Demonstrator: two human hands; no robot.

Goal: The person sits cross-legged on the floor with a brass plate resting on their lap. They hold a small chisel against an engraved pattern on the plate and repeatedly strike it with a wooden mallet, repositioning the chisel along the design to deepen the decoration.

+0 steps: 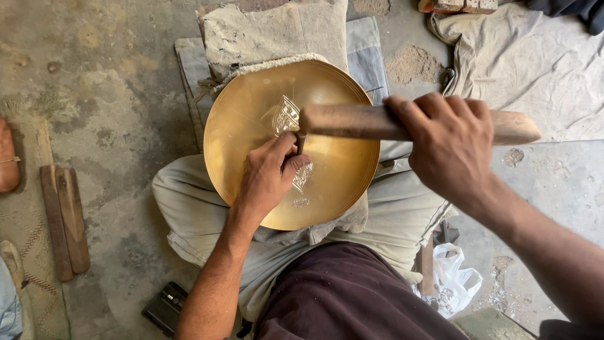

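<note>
A round brass plate rests on my lap over a folded cloth. Bright engraved leaf shapes show near its middle. My left hand lies on the plate and pinches a thin metal chisel upright against the brass. My right hand grips a thick wooden mallet held level, with its left end right above the chisel's top.
Two wooden slats lie on the concrete floor at left. A dusty cushion sits beyond the plate. A beige cloth spreads at upper right. A white plastic bag and a small black device lie near my legs.
</note>
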